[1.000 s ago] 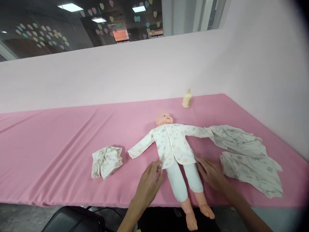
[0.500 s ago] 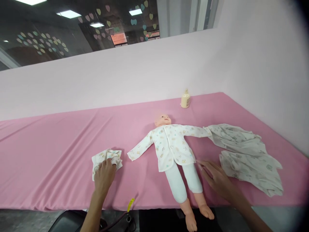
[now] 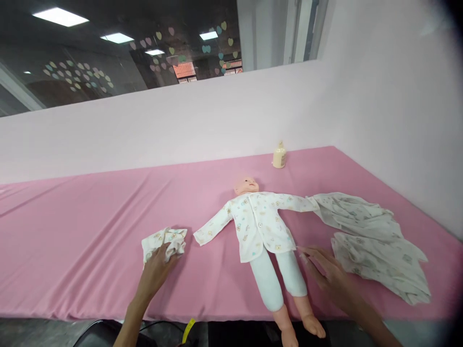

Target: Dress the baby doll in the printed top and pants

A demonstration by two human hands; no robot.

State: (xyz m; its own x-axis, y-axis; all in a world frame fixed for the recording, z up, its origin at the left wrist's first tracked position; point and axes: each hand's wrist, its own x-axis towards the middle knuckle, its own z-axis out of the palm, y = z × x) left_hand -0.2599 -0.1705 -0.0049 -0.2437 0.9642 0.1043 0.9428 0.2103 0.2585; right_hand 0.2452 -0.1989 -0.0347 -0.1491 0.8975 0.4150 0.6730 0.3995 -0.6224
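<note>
A baby doll [image 3: 258, 226] lies face up on the pink table cover [image 3: 90, 226], dressed in a printed white top and pale trousers, its bare feet past the front edge. My left hand [image 3: 156, 271] grips a small crumpled printed garment [image 3: 167, 239] left of the doll. My right hand [image 3: 323, 272] rests flat on the cover beside the doll's right leg, fingers spread, holding nothing.
Two more printed white garments [image 3: 365, 236] lie spread out right of the doll. A cream bottle [image 3: 279, 156] stands at the back near the pale pink wall. A dark chair and a yellow tag show below the table's front edge.
My left hand left the doll's shirt hem, moved left and closed on the small crumpled garment. My right hand stayed beside the doll's leg.
</note>
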